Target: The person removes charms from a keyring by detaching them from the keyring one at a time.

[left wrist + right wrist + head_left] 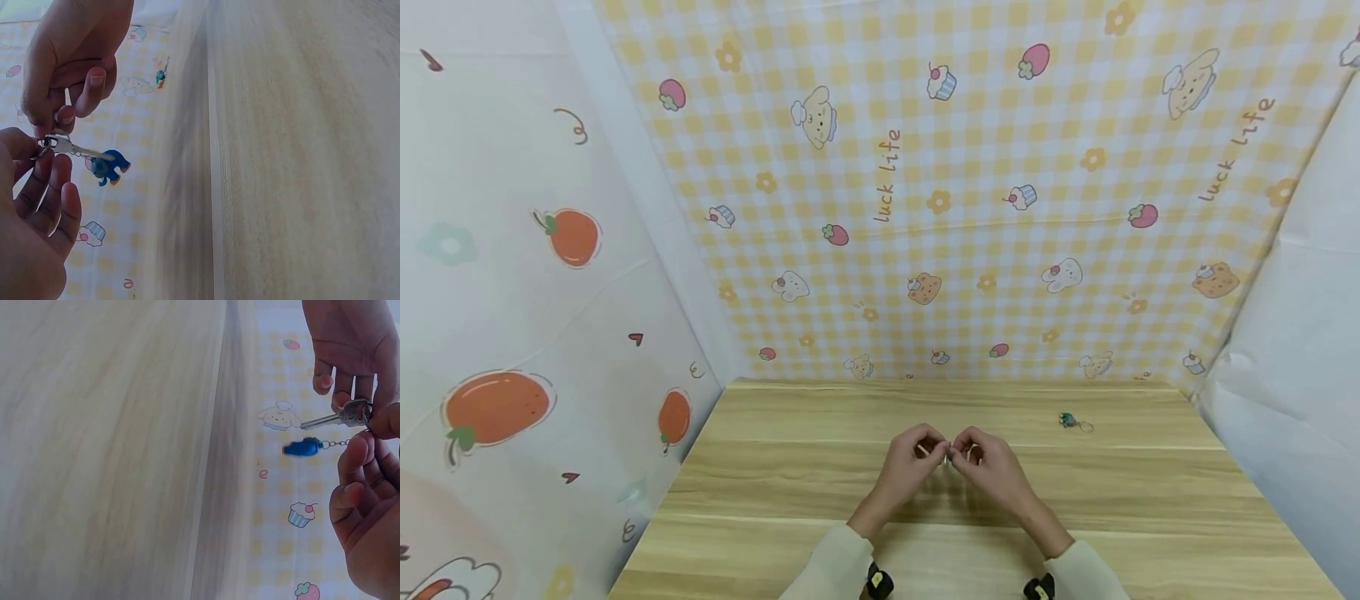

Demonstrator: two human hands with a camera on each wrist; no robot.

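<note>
Both hands meet over the table, fingertips almost together. My left hand (907, 463) pinches one side of a small metal key ring (367, 417) between thumb and fingers. On its other side my right hand (996, 471) pinches the same ring. A silver key (334, 419) hangs from the ring, its blade pointing away from the fingers. Beside the key a blue animal charm (112, 165) dangles on a short chain. Fingertips cover part of the ring, so whether the key is fully threaded on it cannot be told.
A second keychain with a green charm (1067, 420) and a thin ring lies on the wooden table (790, 467), to the far right of the hands. A yellow checked cloth (880, 250) hangs behind the table, and white sheets (572, 333) flank it.
</note>
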